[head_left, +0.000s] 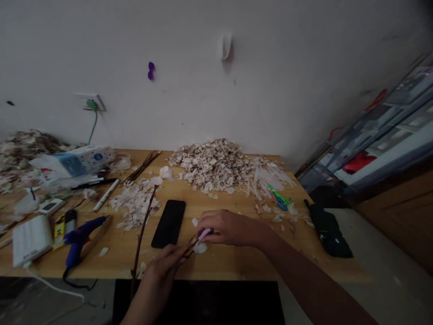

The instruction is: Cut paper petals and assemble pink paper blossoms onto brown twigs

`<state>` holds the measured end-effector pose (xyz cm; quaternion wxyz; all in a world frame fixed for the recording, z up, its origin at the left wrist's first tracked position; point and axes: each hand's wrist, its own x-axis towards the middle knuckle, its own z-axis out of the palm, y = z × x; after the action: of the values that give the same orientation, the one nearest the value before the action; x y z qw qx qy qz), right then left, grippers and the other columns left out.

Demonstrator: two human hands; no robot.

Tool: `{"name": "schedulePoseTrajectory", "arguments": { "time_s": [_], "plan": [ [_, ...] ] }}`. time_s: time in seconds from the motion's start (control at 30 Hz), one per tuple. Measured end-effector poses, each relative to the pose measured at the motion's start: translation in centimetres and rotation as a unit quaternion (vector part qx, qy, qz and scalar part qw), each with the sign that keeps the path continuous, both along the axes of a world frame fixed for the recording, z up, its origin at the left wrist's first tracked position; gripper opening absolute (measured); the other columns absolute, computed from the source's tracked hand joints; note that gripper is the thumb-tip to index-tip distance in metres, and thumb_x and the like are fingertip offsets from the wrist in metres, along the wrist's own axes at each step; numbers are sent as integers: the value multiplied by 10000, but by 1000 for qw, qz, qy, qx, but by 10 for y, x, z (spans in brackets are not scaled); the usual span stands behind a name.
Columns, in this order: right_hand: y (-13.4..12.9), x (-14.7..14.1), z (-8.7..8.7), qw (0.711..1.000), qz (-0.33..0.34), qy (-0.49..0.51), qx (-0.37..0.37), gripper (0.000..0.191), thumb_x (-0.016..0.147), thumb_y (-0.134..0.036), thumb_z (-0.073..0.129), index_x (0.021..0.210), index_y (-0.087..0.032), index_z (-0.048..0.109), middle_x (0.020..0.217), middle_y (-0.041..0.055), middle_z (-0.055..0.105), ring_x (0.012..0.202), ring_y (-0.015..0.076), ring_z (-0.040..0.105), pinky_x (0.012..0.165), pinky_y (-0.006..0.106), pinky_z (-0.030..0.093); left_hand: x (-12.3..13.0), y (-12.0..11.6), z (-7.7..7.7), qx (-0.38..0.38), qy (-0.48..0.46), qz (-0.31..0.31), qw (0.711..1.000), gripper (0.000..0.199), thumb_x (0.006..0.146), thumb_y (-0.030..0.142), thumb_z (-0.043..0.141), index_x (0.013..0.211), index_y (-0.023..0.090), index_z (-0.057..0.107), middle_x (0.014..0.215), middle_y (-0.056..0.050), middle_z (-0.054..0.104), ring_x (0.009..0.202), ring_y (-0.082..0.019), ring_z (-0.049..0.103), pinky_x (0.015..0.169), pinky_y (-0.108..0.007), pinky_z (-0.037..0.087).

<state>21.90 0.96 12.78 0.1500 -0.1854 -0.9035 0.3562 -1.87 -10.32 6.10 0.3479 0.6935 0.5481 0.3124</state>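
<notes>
My left hand (160, 271) is closed round a thin brown twig (190, 252) low over the front of the wooden table (233, 266). Closed fingers of my right hand (225, 228) pinch a small light-purple tool (204, 233) at the twig's far end; its exact kind is hard to make out. A pale, petal-like flake (200, 248) shows just below the tool, though whether it is attached to the twig I cannot tell. Just beyond my left hand lies a black phone (169, 224). A longer dark branch (144, 230) passes left of the phone, its lower end behind my left forearm.
Pale dry flakes (213, 164) are heaped by the wall, with a smaller pile (135, 201) nearer. At left lie a blue glue gun (79, 237), a white power bank (32, 240) and a tissue pack (81, 160). Green-blue scissors (280, 201) and translucent sticks (267, 178) lie right.
</notes>
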Motion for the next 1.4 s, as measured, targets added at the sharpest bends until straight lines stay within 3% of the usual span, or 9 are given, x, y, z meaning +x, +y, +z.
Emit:
{"name": "schedulePoseTrajectory", "arguments": {
  "time_s": [0.27,0.4,0.57,0.8,1.2,1.4],
  "plan": [
    [0,-6,-2,1000,-22,-8,-9,104,948,-193,618,1018,-176,693,953,31,692,879,139,625,807,240,464,-2,0,-4,17,-4,6,1000,302,954,299,544,1202,342,709,972,-31,725,902,-166,692,807,-233,544],
    [-2,-10,-2,999,-40,-9,-28,105,928,-176,631,996,-198,708,936,13,709,859,135,635,797,235,453,-7,-3,-14,35,-5,1,999,326,968,309,521,1254,332,677,1006,-39,723,943,-173,688,817,-242,538],
    [-14,-17,0,984,-142,-17,-104,66,884,-210,675,932,-201,720,853,-6,716,763,126,640,679,216,430,-11,-9,-24,26,25,9,999,365,983,286,499,1319,365,617,1068,-33,708,972,-165,682,850,-251,525],
    [-27,-27,3,962,-237,-14,-135,60,852,-191,659,827,-203,712,767,-22,707,691,115,617,624,215,406,-5,-10,-17,29,26,19,999,354,976,263,497,1284,343,652,1078,-61,704,960,-185,671,845,-285,530],
    [-37,-34,1,952,-273,-15,-138,85,820,-142,638,804,-192,703,749,-11,703,684,124,618,622,223,408,-6,-13,-16,55,56,20,997,357,984,274,470,1283,319,660,1058,-90,715,947,-195,680,826,-303,542],
    [-39,-36,-3,951,-273,-6,-143,84,846,-162,626,815,-195,697,764,-7,710,689,124,621,625,222,412,-8,-15,-16,32,56,24,998,356,991,321,465,1296,335,647,1063,-82,705,951,-206,677,829,-319,536]
  ]
}}
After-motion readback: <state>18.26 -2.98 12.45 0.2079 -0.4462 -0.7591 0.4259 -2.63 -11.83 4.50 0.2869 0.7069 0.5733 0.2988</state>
